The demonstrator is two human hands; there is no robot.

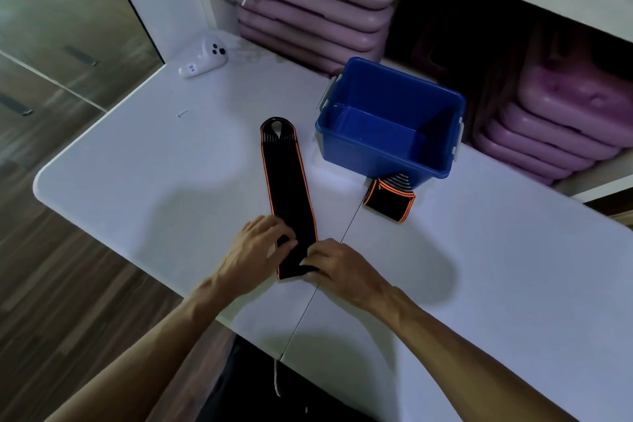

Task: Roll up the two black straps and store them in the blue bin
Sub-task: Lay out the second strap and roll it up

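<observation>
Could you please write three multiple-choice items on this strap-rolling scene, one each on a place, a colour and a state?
1. Where is the rolled strap?
A. Inside the blue bin
B. On the table, against the bin's near wall
C. On the floor

2. What colour edges the flat strap?
A. Orange
B. Green
C. White

3. What state is the blue bin in?
A. Lidded
B. Open, nothing visible inside
C. Tipped on its side

Answers:
1 B, the roll sits on the white table at the bin's base.
2 A, orange lines run along both long edges.
3 B, its bare blue floor shows.

The left hand and right hand hold the flat strap's near end.
</observation>
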